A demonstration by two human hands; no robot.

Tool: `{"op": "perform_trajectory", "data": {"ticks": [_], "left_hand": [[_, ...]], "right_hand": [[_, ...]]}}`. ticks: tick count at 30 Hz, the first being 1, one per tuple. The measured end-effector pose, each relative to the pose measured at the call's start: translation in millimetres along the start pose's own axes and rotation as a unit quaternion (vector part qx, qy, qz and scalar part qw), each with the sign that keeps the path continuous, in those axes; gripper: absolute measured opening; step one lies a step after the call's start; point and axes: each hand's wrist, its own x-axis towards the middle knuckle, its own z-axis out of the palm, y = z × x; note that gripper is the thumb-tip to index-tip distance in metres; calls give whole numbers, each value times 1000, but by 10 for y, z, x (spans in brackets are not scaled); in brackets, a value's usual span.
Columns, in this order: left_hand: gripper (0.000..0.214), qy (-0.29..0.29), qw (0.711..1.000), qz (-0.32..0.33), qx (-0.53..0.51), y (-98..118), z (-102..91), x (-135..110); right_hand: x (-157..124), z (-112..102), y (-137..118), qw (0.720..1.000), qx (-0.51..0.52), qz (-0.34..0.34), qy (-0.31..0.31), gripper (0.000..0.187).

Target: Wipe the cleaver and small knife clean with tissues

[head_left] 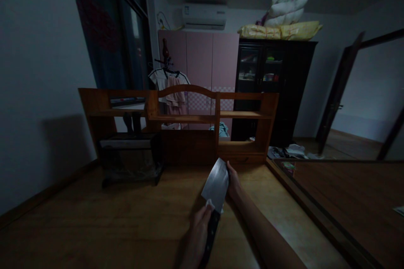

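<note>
A kitchen cleaver [216,185] with a broad steel blade and a black riveted handle [212,232] is held up at a slant, its handle end lower and toward me. Close to where blade meets handle, my left hand [199,223] is closed, pressing a white tissue [210,204] on the blade with the thumb. A bit of white also shows on the blade's other side. My right hand [232,180] grips the blade's spine near the far end. Some of its fingers are hidden behind the steel.
Ahead stands a low wooden shelf unit [187,118]. In front of it at left sits a dark knife block [131,155] with black handles sticking up. A wooden ledge [303,201] runs along the right. Beyond are pink wardrobes [199,61] and a dark cabinet [292,80].
</note>
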Motion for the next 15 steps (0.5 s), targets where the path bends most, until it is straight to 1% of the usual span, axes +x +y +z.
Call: {"op": "perform_trajectory", "data": {"ticks": [3,7,15], "left_hand": [[80,7,1000,-4,2,25,6,-12],[82,-6,1000,5,-1,58,26,-22],[77,-7,1000,9,7,44,19,4]], "right_hand": [[-5,0,0,1000,-3,0,4,34],[-4,-2,-3,1000,-5,-7,9,33],[-1,-3,3,1000,0,-2,4,34]]}}
